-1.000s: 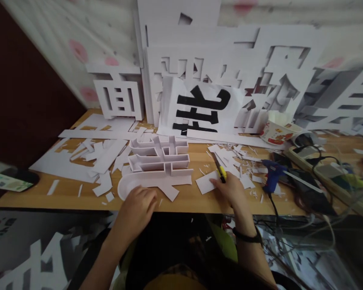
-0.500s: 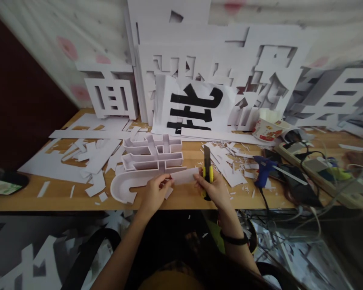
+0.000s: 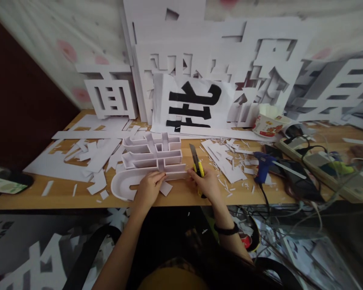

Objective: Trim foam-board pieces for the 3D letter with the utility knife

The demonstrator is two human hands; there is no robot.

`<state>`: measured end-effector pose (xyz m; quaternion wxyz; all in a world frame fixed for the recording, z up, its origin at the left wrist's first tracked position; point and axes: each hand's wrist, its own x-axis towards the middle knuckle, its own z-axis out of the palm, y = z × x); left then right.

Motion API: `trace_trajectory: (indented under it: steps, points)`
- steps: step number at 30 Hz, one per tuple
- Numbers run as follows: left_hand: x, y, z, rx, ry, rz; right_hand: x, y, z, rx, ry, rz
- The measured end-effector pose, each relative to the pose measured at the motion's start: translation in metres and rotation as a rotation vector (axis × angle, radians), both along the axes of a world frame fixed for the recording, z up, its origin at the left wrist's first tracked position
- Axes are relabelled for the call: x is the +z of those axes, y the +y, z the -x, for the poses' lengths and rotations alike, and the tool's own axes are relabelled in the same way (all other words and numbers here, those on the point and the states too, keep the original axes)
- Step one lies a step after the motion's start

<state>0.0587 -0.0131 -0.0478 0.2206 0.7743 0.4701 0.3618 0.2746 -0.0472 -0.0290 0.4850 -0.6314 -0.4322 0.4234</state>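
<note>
A white foam-board character point(image 3: 153, 155) with raised walls and hollow channels lies on the table. My left hand point(image 3: 148, 187) is closed at its near side, fingertips pinching a narrow white strip point(image 3: 177, 175). The strip runs along the character's near edge; whether it touches all the way I cannot tell. My right hand point(image 3: 207, 183) grips a yellow-and-black utility knife point(image 3: 199, 167), its blade out and pointing away from me. The thumb and fingertip of that hand are at the strip's right end. A small white scrap point(image 3: 166, 188) lies just right of my left hand.
A blue glue gun point(image 3: 262, 167) with its cord lies right, by a dark phone point(image 3: 299, 181) and a power strip point(image 3: 347, 183). Scraps point(image 3: 226, 161) litter the table. A printed character sheet point(image 3: 224, 100) and a paper bowl point(image 3: 268, 125) stand behind.
Both hands have shifted left, bringing the white strip up against the character's near edge. The knife has moved left and now leans left.
</note>
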Motion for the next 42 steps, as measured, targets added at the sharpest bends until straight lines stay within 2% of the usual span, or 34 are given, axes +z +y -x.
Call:
trace_trajectory:
  steps: [19, 27, 42]
  points:
    - [-0.0038, -0.0069, 0.0043, -0.001, -0.031, -0.072, 0.0062, 0.0017, 0.0011, 0.019, -0.083, -0.018]
    - [-0.0060, -0.0062, 0.0049, -0.002, -0.037, -0.074, 0.0090, 0.0022, 0.0014, -0.014, -0.167, -0.046]
    - [-0.0081, -0.0066, 0.0043, 0.012, -0.050, -0.035, 0.0069, -0.0007, 0.0011, -0.006, -0.163, -0.034]
